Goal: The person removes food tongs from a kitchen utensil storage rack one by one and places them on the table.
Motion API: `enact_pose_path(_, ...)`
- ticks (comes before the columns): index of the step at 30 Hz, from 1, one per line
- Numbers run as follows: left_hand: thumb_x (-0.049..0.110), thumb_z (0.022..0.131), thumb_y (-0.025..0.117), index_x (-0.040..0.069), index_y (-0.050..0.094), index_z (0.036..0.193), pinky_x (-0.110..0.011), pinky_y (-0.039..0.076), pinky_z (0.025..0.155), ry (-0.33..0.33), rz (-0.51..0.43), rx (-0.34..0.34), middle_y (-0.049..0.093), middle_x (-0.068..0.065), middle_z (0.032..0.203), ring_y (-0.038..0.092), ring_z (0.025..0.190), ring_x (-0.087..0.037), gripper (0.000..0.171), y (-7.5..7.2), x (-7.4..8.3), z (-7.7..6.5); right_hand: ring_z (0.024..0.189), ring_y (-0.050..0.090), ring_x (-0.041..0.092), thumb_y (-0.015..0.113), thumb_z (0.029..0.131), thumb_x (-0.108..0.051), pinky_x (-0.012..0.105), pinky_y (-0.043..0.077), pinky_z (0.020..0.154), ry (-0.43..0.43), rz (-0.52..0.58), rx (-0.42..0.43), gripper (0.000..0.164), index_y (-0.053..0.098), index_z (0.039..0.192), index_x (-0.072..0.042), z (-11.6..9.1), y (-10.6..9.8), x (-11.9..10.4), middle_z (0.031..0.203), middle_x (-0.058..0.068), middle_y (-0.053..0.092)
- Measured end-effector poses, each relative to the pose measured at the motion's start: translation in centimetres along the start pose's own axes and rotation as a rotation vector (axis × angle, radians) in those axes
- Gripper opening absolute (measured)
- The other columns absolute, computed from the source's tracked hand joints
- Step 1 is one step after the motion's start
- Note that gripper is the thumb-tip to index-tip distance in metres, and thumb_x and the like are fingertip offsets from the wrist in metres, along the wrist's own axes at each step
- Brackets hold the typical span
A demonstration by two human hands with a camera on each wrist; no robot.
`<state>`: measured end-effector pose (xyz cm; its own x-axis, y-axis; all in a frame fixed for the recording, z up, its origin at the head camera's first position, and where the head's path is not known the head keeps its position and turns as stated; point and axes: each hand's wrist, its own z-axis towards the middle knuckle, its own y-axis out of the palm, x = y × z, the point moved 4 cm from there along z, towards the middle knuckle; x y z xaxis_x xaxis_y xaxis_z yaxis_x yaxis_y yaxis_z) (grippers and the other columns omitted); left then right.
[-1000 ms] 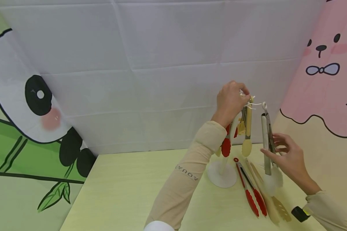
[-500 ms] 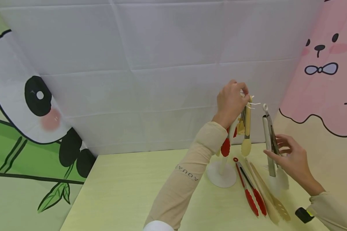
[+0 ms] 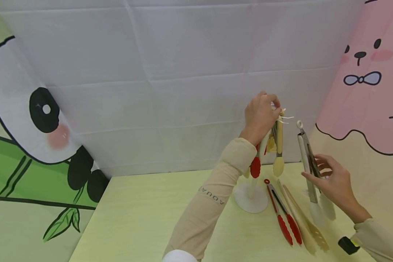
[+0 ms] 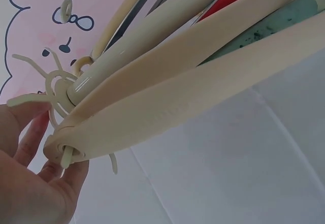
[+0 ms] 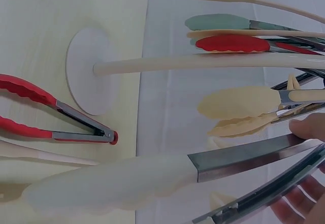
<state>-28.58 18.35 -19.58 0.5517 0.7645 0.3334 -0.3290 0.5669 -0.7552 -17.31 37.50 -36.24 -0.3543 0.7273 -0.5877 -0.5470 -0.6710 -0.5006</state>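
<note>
At the top of a white utensil stand (image 3: 250,200), my left hand (image 3: 260,116) grips the hook ring (image 4: 56,89). Tan tongs (image 4: 132,117) hang from a hook beside those fingers. My right hand (image 3: 337,182) holds metal tongs (image 3: 308,160) with white tips between thumb and fingers. Their hanging loop sits apart from the hook ends, right of the stand, and their arms are spread. Yellow-tipped tongs (image 5: 238,103) and red-tipped tongs (image 5: 233,43) hang on the stand, with green-tipped tongs (image 5: 218,23) behind.
Red tongs (image 3: 283,216) lie on the table (image 3: 150,214) right of the stand base, with light-brown tongs (image 3: 302,223) next to them. Near the right sleeve is a small black object (image 3: 348,245). A white cloth backdrop (image 3: 183,109) rises behind.
The white-tipped tongs have come off the hook end and shifted right and slightly down with my right hand, tilting. My left hand stays on the stand's top.
</note>
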Motion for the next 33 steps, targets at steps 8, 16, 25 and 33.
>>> enact_pose_path(8,0.031,0.085,0.071,0.027,0.073,0.086,-0.018,0.041,0.057,0.011,0.001,0.012,0.059,0.01,0.087,0.056,0.075,-0.007,0.005,-0.1,-0.1,0.1,0.076,0.049,-0.003,0.085,0.065,-0.004,0.006,0.041,0.062,0.029,-0.036,-0.026,0.058,0.058,0.117,0.001,-0.3,-0.2,1.4,0.091,0.012,0.059)
enact_pose_path(16,0.031,0.085,0.072,0.027,0.074,0.085,-0.018,0.042,0.059,0.01,-0.004,0.004,0.061,0.011,0.087,0.057,0.078,-0.006,0.005,0.0,-0.2,0.5,0.071,0.047,-0.004,0.085,0.067,-0.006,0.006,0.04,0.061,0.033,-0.072,-0.064,0.06,0.056,0.12,0.001,-0.7,-0.4,2.5,0.092,0.015,0.059)
enact_pose_path(25,0.032,0.085,0.072,0.029,0.075,0.084,-0.017,0.042,0.057,-0.004,-0.001,-0.015,0.063,0.011,0.089,0.057,0.078,-0.005,0.005,0.1,-0.3,0.6,0.068,0.047,-0.002,0.084,0.07,-0.011,0.007,0.039,0.059,0.063,-0.106,-0.091,0.058,0.056,0.12,0.0,-1.0,-0.6,3.3,0.091,0.015,0.059)
enact_pose_path(33,0.032,0.085,0.072,0.028,0.075,0.085,-0.016,0.041,0.057,-0.01,-0.014,-0.036,0.063,0.012,0.09,0.056,0.079,-0.004,0.004,0.1,-0.3,0.7,0.068,0.046,-0.005,0.084,0.069,-0.01,0.009,0.038,0.055,0.07,-0.123,-0.098,0.059,0.056,0.12,0.002,-1.3,-0.8,3.9,0.091,0.017,0.059)
